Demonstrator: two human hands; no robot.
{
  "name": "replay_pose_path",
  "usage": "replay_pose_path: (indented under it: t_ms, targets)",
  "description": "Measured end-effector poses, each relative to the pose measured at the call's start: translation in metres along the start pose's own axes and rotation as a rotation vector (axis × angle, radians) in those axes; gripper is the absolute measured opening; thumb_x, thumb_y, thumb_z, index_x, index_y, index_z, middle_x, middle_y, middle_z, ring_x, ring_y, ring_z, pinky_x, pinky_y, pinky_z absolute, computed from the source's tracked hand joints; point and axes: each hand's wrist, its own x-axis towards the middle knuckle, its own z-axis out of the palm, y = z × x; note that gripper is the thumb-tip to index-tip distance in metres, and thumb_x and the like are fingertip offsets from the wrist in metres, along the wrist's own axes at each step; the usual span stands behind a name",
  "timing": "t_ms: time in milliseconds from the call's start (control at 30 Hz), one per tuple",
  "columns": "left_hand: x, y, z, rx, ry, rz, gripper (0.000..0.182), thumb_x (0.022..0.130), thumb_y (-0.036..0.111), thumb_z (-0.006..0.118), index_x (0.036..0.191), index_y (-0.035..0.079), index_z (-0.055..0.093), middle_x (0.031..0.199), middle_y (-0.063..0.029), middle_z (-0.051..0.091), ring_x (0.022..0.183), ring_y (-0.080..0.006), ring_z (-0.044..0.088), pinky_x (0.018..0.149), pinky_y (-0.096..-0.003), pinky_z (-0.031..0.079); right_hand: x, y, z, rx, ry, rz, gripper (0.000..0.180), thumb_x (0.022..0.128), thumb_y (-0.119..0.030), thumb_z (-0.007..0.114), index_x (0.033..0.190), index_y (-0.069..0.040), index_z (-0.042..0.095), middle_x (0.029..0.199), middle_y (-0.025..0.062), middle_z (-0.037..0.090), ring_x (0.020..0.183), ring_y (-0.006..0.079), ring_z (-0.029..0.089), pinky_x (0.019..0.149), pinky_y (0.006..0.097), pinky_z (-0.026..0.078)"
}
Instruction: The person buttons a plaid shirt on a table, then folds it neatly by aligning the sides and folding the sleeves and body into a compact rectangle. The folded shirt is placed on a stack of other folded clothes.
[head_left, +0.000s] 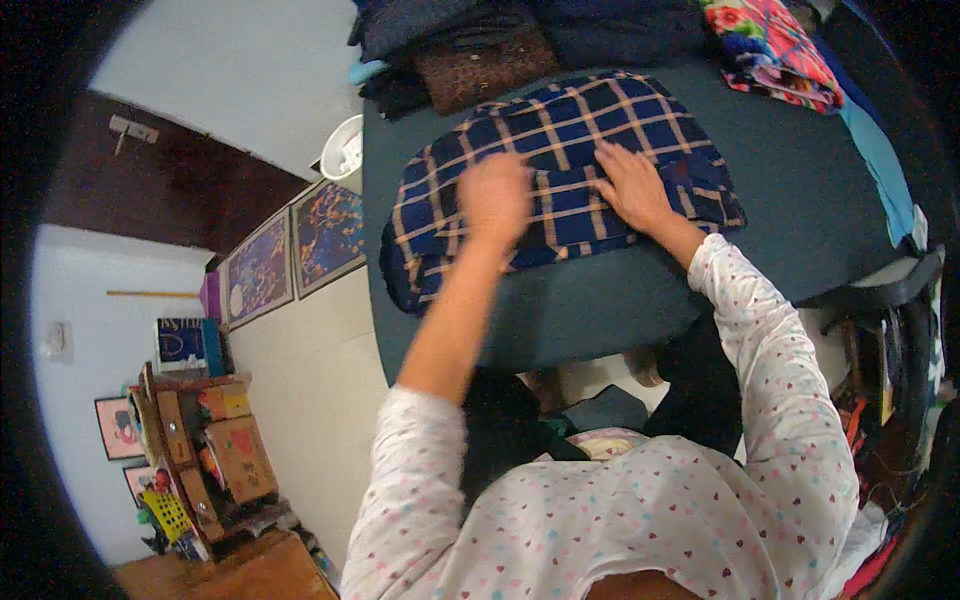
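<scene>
A folded navy plaid shirt or similar garment (577, 142), crossed by pale cream lines, is spread on the dark grey-green table surface (780, 172). My right hand (634, 187) rests palm down on its right half, the fingers apart and holding nothing. Over the left half is my left hand (496, 196), blurred and with the fingers curled in. Whether it pinches any fabric cannot be made out. The garment's left end is rounded and rumpled, and its front edge runs just beyond my forearms.
Dark folded clothes (622, 34) and a brown patterned cloth (487, 67) lie along the far side. A bright floral textile (780, 56) sits at far right, near a light-blue cloth (877, 165). A white bin (343, 154) stands beyond the left edge. Right of me is a black chair (892, 281).
</scene>
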Motion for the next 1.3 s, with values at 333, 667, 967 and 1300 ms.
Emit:
replay_pose_path:
  t_ms: [333,667,967,1300]
  targets:
    - [-0.068,-0.025,0.084,-0.046,-0.009,-0.096,0.07,0.098,0.054,0.052,0.153,0.012,0.04,0.161,-0.0112,0.036,0.151,-0.0329,0.027,0.121,-0.0572,0.018,-0.06,0.065,-0.01,-0.203,-0.205,0.033,0.071,0.099,-0.046,0.054,0.156,-0.009,0.035,0.162,0.01,0.036,0.15,0.0265,0.03,0.123,0.0476,0.019]
    - [-0.138,-0.156,-0.007,0.24,-0.196,0.083,0.081,0.092,0.051,0.063,0.157,0.011,0.033,0.162,-0.0134,0.033,0.15,-0.0323,0.029,0.121,-0.0543,0.022,-0.108,0.115,-0.05,-0.247,-0.039,0.07,0.068,0.096,-0.042,0.059,0.152,-0.008,0.041,0.159,0.0116,0.04,0.148,0.0295,0.036,0.121,0.0502,0.024]
    - [-0.164,-0.105,-0.015,0.248,-0.377,0.395,0.087,0.081,-0.004,0.058,0.16,0.013,0.026,0.165,-0.0176,0.024,0.153,-0.0344,0.023,0.122,-0.0505,0.023,-0.113,0.077,-0.076,-0.183,-0.276,-0.355,0.069,0.091,-0.027,0.065,0.152,-0.006,0.039,0.158,0.0153,0.039,0.147,0.032,0.036,0.121,0.0483,0.025]
    - [-0.153,-0.125,0.014,0.3,-0.375,0.139,0.065,0.098,0.002,0.044,0.159,0.015,0.027,0.164,-0.0128,0.028,0.15,-0.0315,0.031,0.12,-0.0467,0.032,-0.113,0.108,-0.055,-0.369,-0.212,-0.148,0.052,0.098,-0.009,0.046,0.15,-0.008,0.041,0.153,0.0168,0.044,0.142,0.0343,0.043,0.113,0.0471,0.04]
